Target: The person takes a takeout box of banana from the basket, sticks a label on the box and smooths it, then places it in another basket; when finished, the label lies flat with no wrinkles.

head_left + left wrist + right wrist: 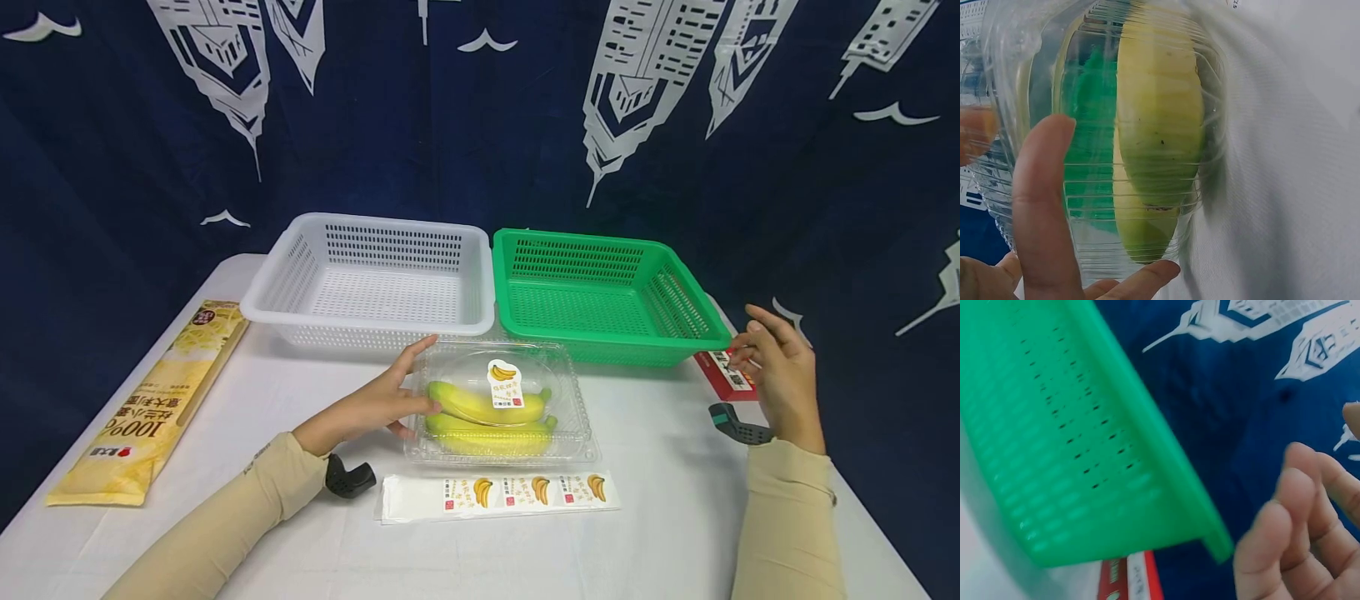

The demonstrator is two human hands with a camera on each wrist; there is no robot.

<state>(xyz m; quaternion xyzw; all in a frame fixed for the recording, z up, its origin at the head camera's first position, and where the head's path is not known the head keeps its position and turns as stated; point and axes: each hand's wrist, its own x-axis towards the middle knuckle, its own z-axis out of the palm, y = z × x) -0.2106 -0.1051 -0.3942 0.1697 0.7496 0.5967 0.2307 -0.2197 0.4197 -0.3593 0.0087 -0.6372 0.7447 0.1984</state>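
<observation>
A clear plastic clamshell box (577, 400) with two yellow-green bananas (487, 435) inside sits mid-table, a banana-print sticker (506, 385) on its lid. My left hand (375, 406) grips the box's left side. In the left wrist view, a finger (1044, 200) lies along the clear wall and another fingertip (1159, 270) is at its lower edge, close to the banana ends. Holding nothing, my right hand (783, 375) hovers at the right, beside the green basket (615, 346), its fingers loosely bent.
Left of the green basket stands a white basket (367, 321). A strip of banana stickers (525, 493) lies in front of the box. On the left is a yellow pasta packet (150, 408). Partly behind the green basket's right corner sits a red box (726, 379).
</observation>
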